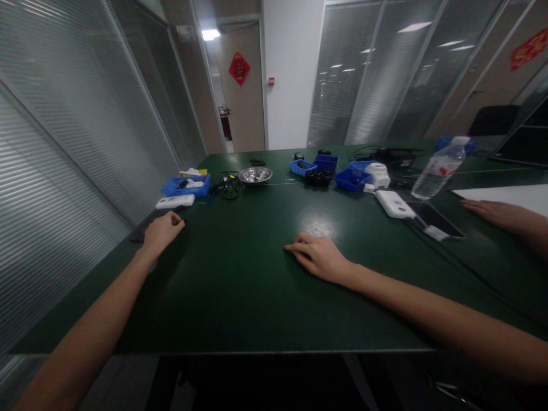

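Observation:
My left hand (pixel 162 233) is over the left side of the green table (pixel 240 285), its fingers curled into a pinch. A small dark bit shows at the fingertips, too unclear to name. Partly hidden behind this hand lies a dark flat object (pixel 139 234), and just beyond it a white power bank-like device (pixel 175 201). My right hand (pixel 319 257) rests on the tabletop near the middle, fingers loosely bent and slightly apart, the index finger pointing left. Nothing shows in it.
Along the back stand a blue tray (pixel 186 187) of small items, a black cable (pixel 229 185), a steel bowl (pixel 256 176) and blue bins (pixel 351 179). To the right are a white device (pixel 394 204), a phone (pixel 434 218), a water bottle (pixel 440 168) and another person's hand (pixel 492 211).

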Demonstrator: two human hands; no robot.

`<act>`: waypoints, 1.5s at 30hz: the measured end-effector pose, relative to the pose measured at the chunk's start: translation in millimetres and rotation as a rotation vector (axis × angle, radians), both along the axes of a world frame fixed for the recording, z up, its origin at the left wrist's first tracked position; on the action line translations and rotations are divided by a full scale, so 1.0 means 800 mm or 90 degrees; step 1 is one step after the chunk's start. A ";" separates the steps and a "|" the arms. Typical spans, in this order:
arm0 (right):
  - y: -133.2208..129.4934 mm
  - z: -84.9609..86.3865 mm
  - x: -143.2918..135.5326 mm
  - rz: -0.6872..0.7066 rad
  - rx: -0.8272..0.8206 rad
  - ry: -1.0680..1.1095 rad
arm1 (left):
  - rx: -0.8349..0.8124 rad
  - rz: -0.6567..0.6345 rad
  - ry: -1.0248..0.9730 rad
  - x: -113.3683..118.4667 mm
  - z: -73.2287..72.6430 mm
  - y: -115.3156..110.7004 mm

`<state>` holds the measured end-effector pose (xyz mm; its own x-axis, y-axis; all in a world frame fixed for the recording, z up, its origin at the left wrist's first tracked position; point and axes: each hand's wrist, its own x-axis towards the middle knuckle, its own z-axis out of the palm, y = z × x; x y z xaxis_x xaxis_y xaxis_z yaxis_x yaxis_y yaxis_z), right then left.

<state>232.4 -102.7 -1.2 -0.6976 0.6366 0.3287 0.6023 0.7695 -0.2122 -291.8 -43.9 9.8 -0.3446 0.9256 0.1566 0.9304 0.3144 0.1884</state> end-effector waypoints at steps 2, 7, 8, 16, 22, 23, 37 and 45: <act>-0.001 0.001 0.000 -0.012 -0.006 0.015 | 0.000 0.000 -0.002 0.000 0.000 0.000; -0.002 0.003 0.000 0.000 -0.001 -0.004 | 0.009 -0.010 0.001 0.001 0.000 0.000; -0.002 0.003 0.000 0.004 0.003 -0.011 | 0.011 -0.009 -0.001 0.001 0.000 0.000; -0.001 0.003 0.000 0.002 -0.002 -0.006 | 0.068 -0.026 -0.028 -0.004 -0.005 0.003; -0.001 0.003 0.000 -0.007 -0.005 -0.013 | 0.149 -0.193 -0.137 0.071 0.017 -0.007; -0.001 0.003 0.000 -0.007 -0.009 -0.011 | 0.144 -0.236 -0.165 0.096 0.022 -0.012; -0.002 0.002 0.001 -0.013 0.002 0.006 | 0.043 -0.572 -0.355 0.293 -0.013 -0.081; -0.001 -0.001 0.002 -0.016 0.007 0.011 | 0.065 -0.588 -0.371 0.291 -0.014 -0.080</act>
<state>234.2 -103.5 -1.8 -0.6756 0.6499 0.3482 0.6177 0.7568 -0.2138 -59.4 -108.0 -1.6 0.4287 0.8572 0.2852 0.5592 -0.4998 0.6614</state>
